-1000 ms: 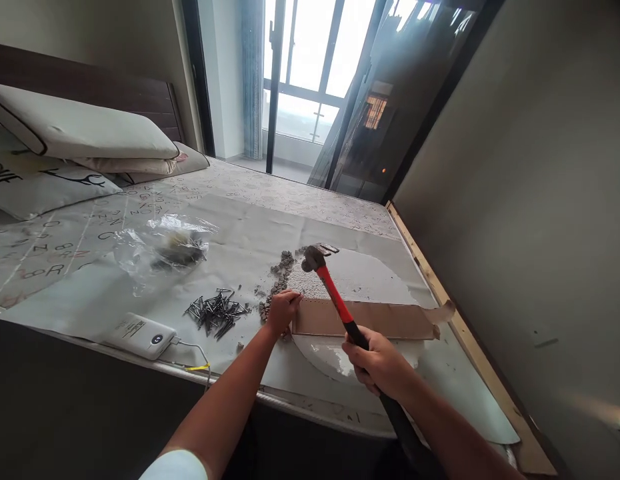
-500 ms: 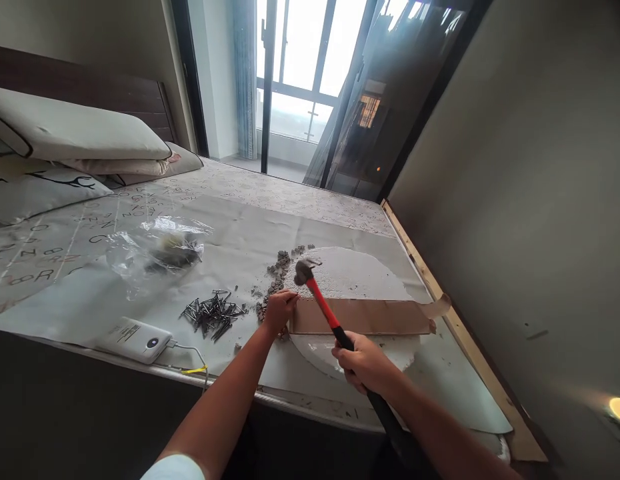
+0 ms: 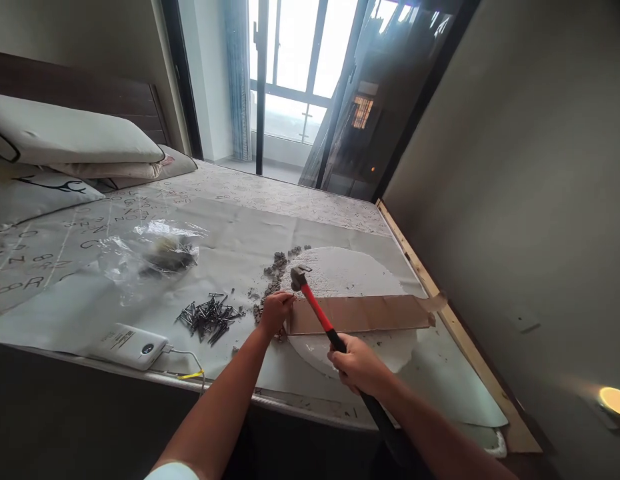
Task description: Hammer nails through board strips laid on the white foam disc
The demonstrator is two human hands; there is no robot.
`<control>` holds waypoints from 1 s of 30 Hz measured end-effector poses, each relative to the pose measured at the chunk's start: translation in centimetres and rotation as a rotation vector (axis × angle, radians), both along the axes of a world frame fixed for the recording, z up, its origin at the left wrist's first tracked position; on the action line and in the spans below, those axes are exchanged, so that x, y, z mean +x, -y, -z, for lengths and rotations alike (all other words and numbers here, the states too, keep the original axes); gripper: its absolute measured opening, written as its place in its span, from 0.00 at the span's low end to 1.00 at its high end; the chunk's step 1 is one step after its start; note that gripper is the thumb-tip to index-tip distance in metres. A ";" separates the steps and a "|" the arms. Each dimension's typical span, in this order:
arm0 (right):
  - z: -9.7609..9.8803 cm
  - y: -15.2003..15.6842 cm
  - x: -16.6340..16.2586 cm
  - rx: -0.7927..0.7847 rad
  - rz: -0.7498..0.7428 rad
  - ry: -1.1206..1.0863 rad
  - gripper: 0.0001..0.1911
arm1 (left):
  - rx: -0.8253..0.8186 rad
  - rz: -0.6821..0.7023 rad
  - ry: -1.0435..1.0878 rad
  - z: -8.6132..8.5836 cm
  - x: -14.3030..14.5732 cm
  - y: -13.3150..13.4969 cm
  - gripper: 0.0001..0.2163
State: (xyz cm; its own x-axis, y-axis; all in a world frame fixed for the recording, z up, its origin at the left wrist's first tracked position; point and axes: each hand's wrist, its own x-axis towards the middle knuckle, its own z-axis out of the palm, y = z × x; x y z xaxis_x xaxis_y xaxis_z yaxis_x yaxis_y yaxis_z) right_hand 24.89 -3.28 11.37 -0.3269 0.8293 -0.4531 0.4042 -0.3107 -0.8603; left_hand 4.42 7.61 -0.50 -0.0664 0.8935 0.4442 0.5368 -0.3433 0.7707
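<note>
My right hand [image 3: 359, 365] is wrapped round the black grip of a hammer [image 3: 317, 308] with a red shaft. Its metal head is just above the fingertips of my left hand [image 3: 276, 313], apart from them. At the left end of a brown cardboard strip [image 3: 363, 314], my left thumb and fingers are pinched together. Whatever they hold is too small to make out. Beneath the strip lies a round white foam board [image 3: 347, 267]. Broken grey-brown chips [image 3: 276, 265] line the board's left edge. To the left is a pile of dark nails [image 3: 210, 317].
A white power bank [image 3: 133, 345] with a cable lies near the bed's front edge. Behind it is a clear plastic bag [image 3: 157, 253] with something dark inside. Pillows [image 3: 75, 137] are stacked at the far left. A wooden rail [image 3: 430, 283] runs along the right side.
The hammer head has come down slightly, nearer my left fingertips. My left hand keeps its pinch at the cardboard's end. The whole view has shifted a little.
</note>
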 end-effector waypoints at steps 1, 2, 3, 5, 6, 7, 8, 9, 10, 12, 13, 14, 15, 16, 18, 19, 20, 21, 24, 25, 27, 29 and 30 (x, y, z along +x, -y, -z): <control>-0.1 0.0 0.0 0.021 0.006 -0.030 0.06 | 0.004 0.008 0.003 0.0 0.0 0.0 0.11; -0.4 0.1 0.1 0.041 0.008 -0.064 0.06 | 0.006 0.014 0.004 0.0 0.0 0.0 0.11; -0.7 0.1 0.2 0.055 0.004 -0.093 0.06 | 0.005 0.016 0.004 0.0 0.0 0.0 0.10; -0.9 0.0 0.1 0.065 0.002 -0.113 0.06 | 0.007 0.011 0.001 0.1 0.0 -0.1 0.10; -0.8 0.0 0.0 0.056 0.000 -0.100 0.06 | 0.011 0.010 -0.005 0.1 0.0 -0.1 0.10; -0.6 0.0 -0.1 0.039 -0.002 -0.072 0.05 | 0.014 0.007 -0.013 0.2 -0.1 -0.2 0.10; -0.3 0.0 -0.2 0.019 -0.002 -0.038 0.05 | 0.016 0.004 -0.022 0.3 -0.1 -0.2 0.10; -0.1 0.0 -0.3 0.004 0.001 -0.011 0.05 | 0.014 0.000 -0.029 0.3 -0.1 -0.2 0.10; 0.0 0.0 -0.3 -0.003 0.006 0.004 0.06 | 0.011 -0.002 -0.034 0.4 -0.1 -0.3 0.10; -0.3 0.1 -0.2 0.015 0.013 -0.020 0.06 | 0.005 0.004 -0.036 0.4 -0.1 -0.3 0.10; -0.6 0.2 -0.2 0.031 0.017 -0.054 0.06 | 0.005 0.009 -0.032 0.4 -0.1 -0.3 0.10; -1.0 0.2 -0.1 0.042 0.016 -0.089 0.06 | 0.006 0.012 -0.023 0.4 -0.1 -0.3 0.10; -1.3 0.3 0.0 0.047 0.014 -0.115 0.06 | 0.007 0.013 -0.016 0.3 -0.1 -0.2 0.10; -1.5 0.3 0.0 0.046 0.012 -0.125 0.06 | 0.009 0.013 -0.008 0.3 0.0 -0.2 0.10; -1.2 0.2 -0.1 0.015 0.007 -0.088 0.06 | 0.009 0.008 0.001 0.2 0.0 -0.2 0.09; -0.9 0.1 -0.1 -0.003 0.005 -0.050 0.06 | 0.004 0.006 -0.001 0.2 0.0 -0.2 0.10; -0.5 0.1 -0.2 -0.015 0.005 -0.014 0.06 | -0.001 0.002 -0.003 0.1 0.0 -0.1 0.10; -0.1 0.0 -0.2 -0.020 0.009 0.005 0.06 | -0.003 -0.005 -0.002 0.1 0.0 -0.1 0.10; 0.0 0.0 -0.1 0.006 0.029 -0.051 0.05 | 0.008 -0.013 0.003 0.1 0.0 -0.1 0.10; -0.1 0.0 0.0 0.020 0.031 -0.084 0.05 | 0.015 -0.014 0.005 0.2 0.0 0.0 0.10; -0.4 0.0 0.1 0.038 0.027 -0.123 0.05 | 0.021 -0.013 0.003 0.2 0.1 -0.1 0.11; -0.3 -0.1 0.1 0.033 0.013 -0.104 0.05 | 0.021 -0.015 0.006 0.3 0.1 -0.1 0.10; -0.2 -0.1 0.1 0.017 0.006 -0.075 0.05 | 0.018 -0.017 0.007 0.4 0.1 -0.1 0.10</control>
